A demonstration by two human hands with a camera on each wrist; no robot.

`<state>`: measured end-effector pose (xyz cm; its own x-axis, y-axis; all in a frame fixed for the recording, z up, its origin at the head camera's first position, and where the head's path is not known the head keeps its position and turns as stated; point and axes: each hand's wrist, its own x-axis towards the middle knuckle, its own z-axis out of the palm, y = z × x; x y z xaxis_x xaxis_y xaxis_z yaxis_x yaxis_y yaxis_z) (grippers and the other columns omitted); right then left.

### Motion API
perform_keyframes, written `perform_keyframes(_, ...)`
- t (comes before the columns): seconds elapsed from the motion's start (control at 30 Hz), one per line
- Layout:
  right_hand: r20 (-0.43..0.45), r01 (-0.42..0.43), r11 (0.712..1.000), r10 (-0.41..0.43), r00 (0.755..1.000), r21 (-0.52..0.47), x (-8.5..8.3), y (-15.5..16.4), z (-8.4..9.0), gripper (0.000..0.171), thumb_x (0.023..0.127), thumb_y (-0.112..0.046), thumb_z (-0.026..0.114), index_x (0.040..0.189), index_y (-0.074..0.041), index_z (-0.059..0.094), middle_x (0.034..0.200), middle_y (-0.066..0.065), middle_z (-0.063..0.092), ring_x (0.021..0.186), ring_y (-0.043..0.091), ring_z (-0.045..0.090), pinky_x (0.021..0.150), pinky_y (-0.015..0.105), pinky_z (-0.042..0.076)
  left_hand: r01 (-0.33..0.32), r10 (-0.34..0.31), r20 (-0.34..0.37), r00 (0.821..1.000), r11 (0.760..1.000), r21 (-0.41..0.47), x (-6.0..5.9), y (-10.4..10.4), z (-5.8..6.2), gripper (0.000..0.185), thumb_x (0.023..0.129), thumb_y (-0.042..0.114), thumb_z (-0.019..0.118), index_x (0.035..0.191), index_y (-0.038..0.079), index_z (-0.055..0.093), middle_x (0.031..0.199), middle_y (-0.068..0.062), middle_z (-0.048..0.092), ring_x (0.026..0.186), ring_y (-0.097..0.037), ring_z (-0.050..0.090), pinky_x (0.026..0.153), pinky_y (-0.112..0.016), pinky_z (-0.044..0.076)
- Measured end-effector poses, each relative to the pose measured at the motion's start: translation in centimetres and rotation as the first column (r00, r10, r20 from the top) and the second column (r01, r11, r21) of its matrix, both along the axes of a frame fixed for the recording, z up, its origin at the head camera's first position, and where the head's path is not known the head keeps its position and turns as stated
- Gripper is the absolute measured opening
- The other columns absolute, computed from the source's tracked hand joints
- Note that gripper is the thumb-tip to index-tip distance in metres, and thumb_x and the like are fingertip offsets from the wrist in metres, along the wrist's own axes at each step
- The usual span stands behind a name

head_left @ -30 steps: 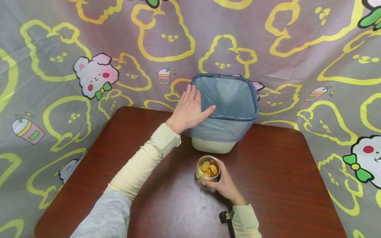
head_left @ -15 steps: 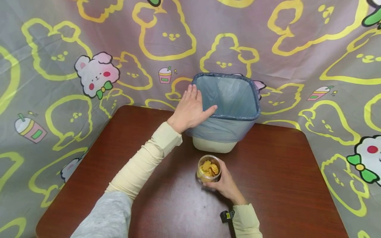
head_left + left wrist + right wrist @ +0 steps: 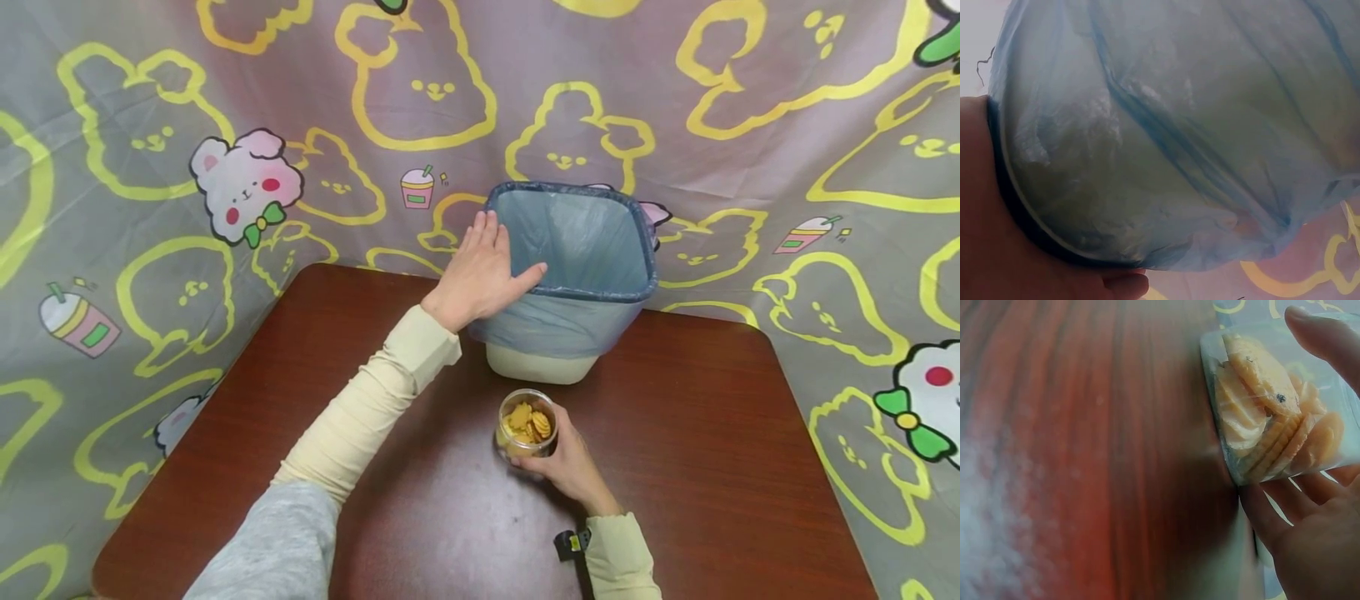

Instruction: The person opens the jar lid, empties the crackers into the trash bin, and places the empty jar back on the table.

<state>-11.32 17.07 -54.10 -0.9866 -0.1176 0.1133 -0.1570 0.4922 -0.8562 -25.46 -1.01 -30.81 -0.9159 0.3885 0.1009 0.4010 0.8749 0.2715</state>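
Note:
My left hand (image 3: 476, 279) lies flat with straight fingers along the near left rim of a pale waste bin (image 3: 536, 367), its thumb stretched out over the near edge. A translucent blue bin bag (image 3: 577, 325) lines the bin and folds down over its rim. In the left wrist view that hand (image 3: 979, 206) runs along the curved, bag-covered rim (image 3: 1019, 219). My right hand (image 3: 570, 467) grips a clear plastic jar (image 3: 504, 446) from its right side, thumb and fingers around the wall. Golden biscuits (image 3: 1266, 375) fill part of the lidless jar, some of them ridged.
A dark reddish-brown table (image 3: 697, 450) with rounded corners carries the bin and jar. Behind and on both sides hangs a grey-pink curtain (image 3: 247, 92) with yellow cartoon outlines. A black strap (image 3: 572, 546) sits at my right wrist.

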Motion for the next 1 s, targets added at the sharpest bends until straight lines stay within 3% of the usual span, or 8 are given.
perform_keyframes(0.33, -0.026, 0.005, 1.0, -0.005, 1.0, 0.002, 0.2, 0.1, 0.1, 0.1, 0.057, -0.032, 0.093, 0.14, -0.012, 0.042, 0.132, 0.006, 0.058, 0.119, 0.022, 0.054, 0.102, 0.047, 0.04, 0.002, -0.002, 0.008, 1.0, 1.0, -0.006, -0.1, 0.0, -0.1, 0.095, 0.092, 0.07, 0.03, 0.151, -0.004, 0.018, 0.162, -0.02, 0.0, 0.15, -0.031, -0.007, 0.122, -0.04, 0.003)
perform_keyframes(0.47, -0.02, 0.002, 1.0, -0.002, 1.0, -0.005, 0.2, 0.2, 0.2, 0.1, 0.057, -0.033, 0.093, 0.141, -0.017, 0.041, 0.133, 0.003, 0.057, 0.12, 0.02, 0.054, 0.103, 0.047, 0.039, 0.004, -0.004, 0.005, 1.0, 1.0, -0.017, 0.0, -0.1, 0.0, 0.095, 0.092, 0.07, 0.029, 0.151, -0.004, 0.019, 0.162, -0.021, 0.001, 0.15, -0.031, -0.007, 0.122, -0.04, 0.003)
perform_keyframes(0.7, -0.041, 0.016, 0.998, -0.018, 0.999, -0.057, 0.1, 0.3, 0.2, 0.098, 0.059, -0.023, 0.093, 0.142, -0.018, 0.041, 0.132, 0.005, 0.058, 0.118, 0.02, 0.054, 0.101, 0.041, 0.04, -0.001, 0.001, 0.011, 1.0, 1.0, -0.019, 0.0, 0.0, 0.2, 0.095, 0.092, 0.07, 0.03, 0.152, -0.003, 0.019, 0.162, -0.02, 0.0, 0.15, -0.03, -0.008, 0.122, -0.04, 0.003)
perform_keyframes(1.0, -0.033, 0.061, 0.966, -0.072, 0.997, -0.253, 0.3, 0.2, 1.1, 0.095, 0.064, -0.012, 0.09, 0.143, -0.02, 0.039, 0.136, 0.003, 0.052, 0.12, 0.01, 0.048, 0.098, 0.013, 0.035, -0.006, 0.006, 0.014, 1.0, 1.0, -0.007, 0.0, 0.0, 0.1, 0.095, 0.092, 0.07, 0.031, 0.151, -0.003, 0.02, 0.162, -0.02, 0.0, 0.15, -0.031, -0.008, 0.122, -0.041, 0.004)
